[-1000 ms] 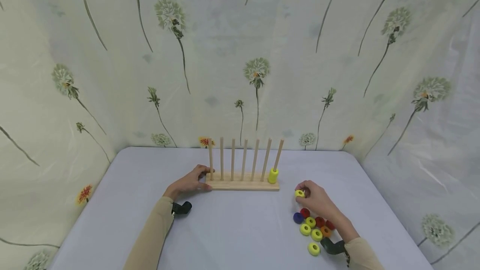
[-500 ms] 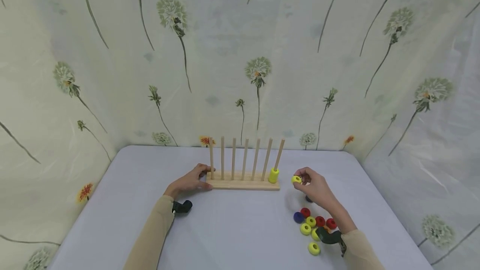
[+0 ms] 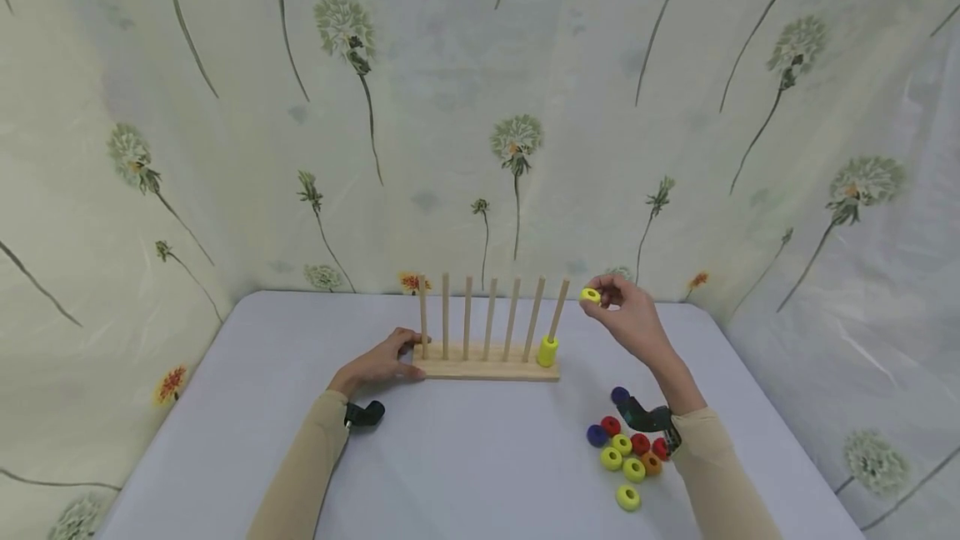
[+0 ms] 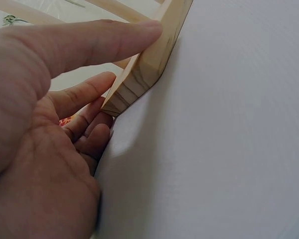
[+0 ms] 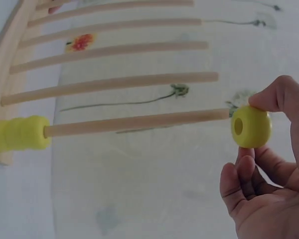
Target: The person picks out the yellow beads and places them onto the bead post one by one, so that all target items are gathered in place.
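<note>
A wooden peg rack (image 3: 486, 369) with a row of upright pegs stands on the table. Yellow beads (image 3: 547, 352) are stacked at the foot of its rightmost peg. My left hand (image 3: 378, 361) holds the left end of the base, thumb on the front edge and fingers behind, as the left wrist view also shows. Between thumb and fingers my right hand (image 3: 628, 315) pinches a yellow bead (image 5: 251, 126). In the right wrist view that bead is close to the tip of the rightmost peg (image 5: 139, 121), its hole facing the peg; whether they touch I cannot tell.
Loose beads lie at the right of the table: yellow beads (image 3: 628, 497), red beads (image 3: 640, 443), an orange bead (image 3: 651, 462) and blue beads (image 3: 597, 436). The right wrist camera (image 3: 645, 417) hangs over this group. A flower-printed curtain (image 3: 450, 148) encloses the table (image 3: 465, 457).
My right hand has lifted the yellow bead from above the loose beads up to the height of the rightmost peg's tip. A blue bead beneath it has come into view. My left hand stays put.
</note>
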